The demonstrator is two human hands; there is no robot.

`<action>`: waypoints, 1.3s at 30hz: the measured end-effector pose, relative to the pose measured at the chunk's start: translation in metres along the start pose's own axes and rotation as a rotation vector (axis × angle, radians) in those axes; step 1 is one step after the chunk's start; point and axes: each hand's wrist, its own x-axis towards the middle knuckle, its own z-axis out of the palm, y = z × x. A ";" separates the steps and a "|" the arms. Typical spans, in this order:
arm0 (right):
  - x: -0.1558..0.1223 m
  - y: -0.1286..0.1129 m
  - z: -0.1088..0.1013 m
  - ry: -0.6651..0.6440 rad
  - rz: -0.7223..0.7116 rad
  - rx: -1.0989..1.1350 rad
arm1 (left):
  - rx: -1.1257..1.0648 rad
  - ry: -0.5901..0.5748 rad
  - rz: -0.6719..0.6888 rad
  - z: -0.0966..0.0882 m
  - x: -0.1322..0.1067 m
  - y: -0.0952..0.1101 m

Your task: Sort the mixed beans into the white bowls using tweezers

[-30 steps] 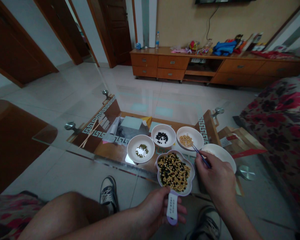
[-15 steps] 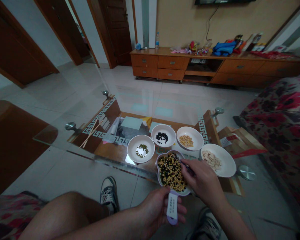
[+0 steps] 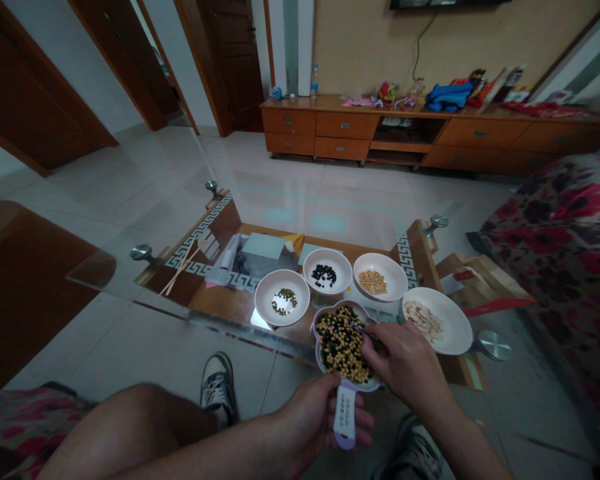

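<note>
White bowls [image 3: 327, 270] stand just beyond the mixed-bean dish [image 3: 314, 325]; left hand [image 3: 310, 417] grips its handle [image 3: 344, 417], right hand [image 3: 405, 363] pinches a thin tool [image 3: 365, 331].

The dish [image 3: 315, 331] is lilac, its beans [image 3: 339, 341] mixed yellow and black (white label [image 3: 344, 412] on the handle). The bowls [image 3: 266, 308] are white; the sofa [image 3: 565, 227] shows red flowers on dark cloth.

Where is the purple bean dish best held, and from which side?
Grip the purple dish by its flat handle, coming from the near side: it juts toward the person, where the left hand holds it. The right hand with its thin tool is over the bowl.
</note>
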 end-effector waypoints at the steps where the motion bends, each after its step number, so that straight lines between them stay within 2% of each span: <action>1: 0.000 0.000 0.000 -0.005 0.004 0.000 | 0.000 -0.002 0.000 0.000 0.000 0.000; 21: 0.000 -0.001 0.001 -0.060 0.007 -0.014 | 0.004 0.017 -0.004 0.003 -0.003 0.001; 31: 0.000 -0.003 0.000 -0.048 0.000 0.029 | -0.009 0.006 -0.001 0.003 -0.002 0.002; 35: 0.001 -0.005 -0.002 0.003 -0.012 0.047 | -0.010 0.009 -0.006 0.002 -0.002 0.002; 39: 0.003 -0.004 -0.006 0.130 0.028 0.007 | -0.005 0.003 0.008 0.000 -0.001 0.000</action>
